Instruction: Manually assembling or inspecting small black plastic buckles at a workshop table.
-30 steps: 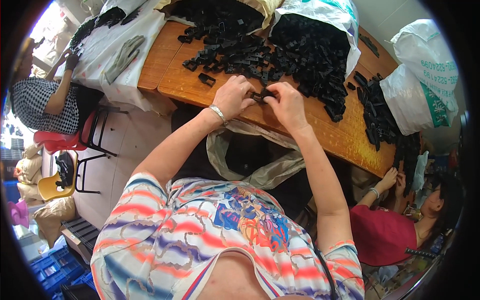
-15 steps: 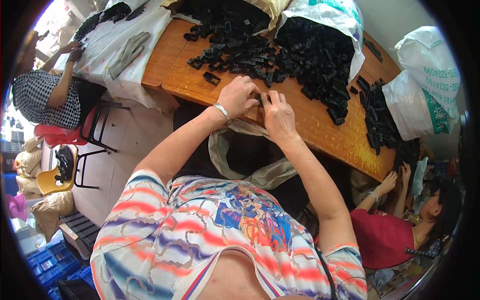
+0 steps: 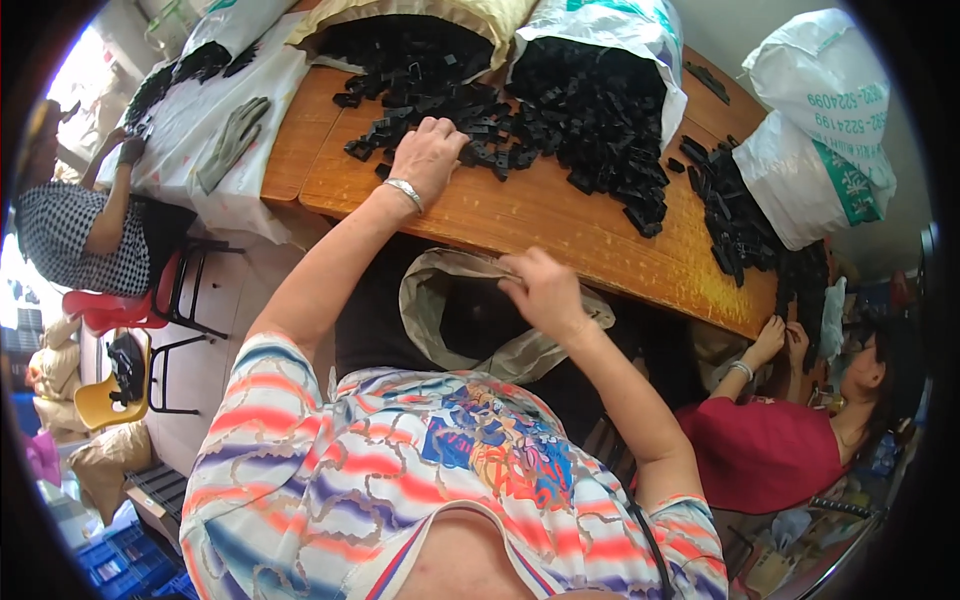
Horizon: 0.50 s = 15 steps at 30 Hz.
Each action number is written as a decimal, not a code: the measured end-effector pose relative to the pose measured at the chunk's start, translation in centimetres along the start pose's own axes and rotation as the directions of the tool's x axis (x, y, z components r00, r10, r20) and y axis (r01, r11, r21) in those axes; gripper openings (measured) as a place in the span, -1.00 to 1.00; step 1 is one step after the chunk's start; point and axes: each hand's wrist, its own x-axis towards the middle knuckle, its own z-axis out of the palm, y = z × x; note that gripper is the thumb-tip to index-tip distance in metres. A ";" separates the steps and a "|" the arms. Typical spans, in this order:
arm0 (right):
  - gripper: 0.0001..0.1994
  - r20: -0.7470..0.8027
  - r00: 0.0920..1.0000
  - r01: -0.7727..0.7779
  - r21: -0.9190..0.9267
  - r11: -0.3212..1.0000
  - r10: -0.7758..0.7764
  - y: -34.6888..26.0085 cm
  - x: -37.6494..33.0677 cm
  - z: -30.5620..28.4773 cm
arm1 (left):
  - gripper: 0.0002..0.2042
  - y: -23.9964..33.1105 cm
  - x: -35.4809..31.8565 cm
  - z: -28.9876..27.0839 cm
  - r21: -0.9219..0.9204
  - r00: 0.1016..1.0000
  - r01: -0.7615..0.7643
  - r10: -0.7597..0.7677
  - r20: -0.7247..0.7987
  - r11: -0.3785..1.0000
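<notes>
1. Small black moulded plastic parts: lying in a loose heap on the orange-brown wooden desk, spilling from two sacks at its far edge. Judged light, stiff and hard-edged; single pieces are looking easy to pinch between thumb and forefinger across their short sides, though they may be interlocking in the pile and dragging neighbours along.

2. Left hand, wearing a silver bangle at the wrist: resting palm-down on the near fringe of the heap, fingers curled loosely over several parts. Whether any piece is actually being pinched under the fingers cannot be told.

3. Right hand: hovering below the desk edge, over the mouth of a beige soft plastic bag hanging in the lap. The grip is looking nearly closed, fingertips bunched together; what is inside them, if anything, is hidden.

4. Beige soft plastic bag: limp, thin-walled, mouth gaping; judged floppy and liable to be collapsing unless its rim is being held.

5. Yellow woven sack and white woven sack: lying on their sides, open mouths facing the heap, both holding more black parts.

6. Grey work glove: lying flat on a white sheet at the left end.

7. Person in a red top: sitting at right, both hands raised to the desk edge.
</notes>
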 end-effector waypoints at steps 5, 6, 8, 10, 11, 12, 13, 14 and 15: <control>-0.84 -0.346 0.936 -0.121 -0.136 0.983 0.067 6.3 4.7 -3.7 | -0.77 -0.1 0.5 0.2 -0.007 1.000 -0.024 0.024 0.008 1.000; -0.85 -0.379 0.921 -0.169 -0.173 0.970 0.093 7.2 5.6 -3.9 | -0.78 -0.1 0.3 0.1 -0.013 1.000 -0.011 0.011 0.013 1.000; -0.82 -0.394 0.908 -0.249 -0.243 0.937 0.139 8.7 6.6 -4.2 | -0.78 0.7 0.2 -0.8 -0.061 1.000 0.002 -0.002 -0.012 0.998; -0.80 -0.392 0.910 -0.266 -0.305 0.915 0.134 9.5 7.3 -4.0 | -0.77 1.5 -0.6 -1.2 -0.190 0.997 0.059 -0.066 -0.030 0.980; -0.77 -0.390 0.911 -0.284 -0.367 0.886 0.131 9.9 7.5 -3.9 | -0.78 2.0 -0.8 -1.2 -0.216 0.998 0.045 -0.052 -0.025 0.975; -0.77 -0.384 0.914 -0.279 -0.365 0.888 0.129 10.1 7.8 -4.0 | -0.78 2.6 -1.3 -1.1 -0.240 0.999 0.039 -0.045 -0.020 0.970; -0.76 -0.357 0.926 -0.263 -0.384 0.885 0.120 10.3 8.0 -4.1 | -0.80 3.3 -1.7 -0.9 -0.316 0.999 0.049 -0.049 0.008 0.948; -0.75 -0.331 0.937 -0.247 -0.403 0.881 0.112 10.4 8.1 -4.1 | -0.80 3.9 -2.1 -0.2 -0.360 0.999 0.054 -0.048 0.026 0.931; -0.75 -0.320 0.941 -0.242 -0.400 0.884 0.112 10.2 8.3 -4.4 | -0.80 4.6 -2.3 0.3 -0.404 0.998 0.059 -0.045 0.043 0.913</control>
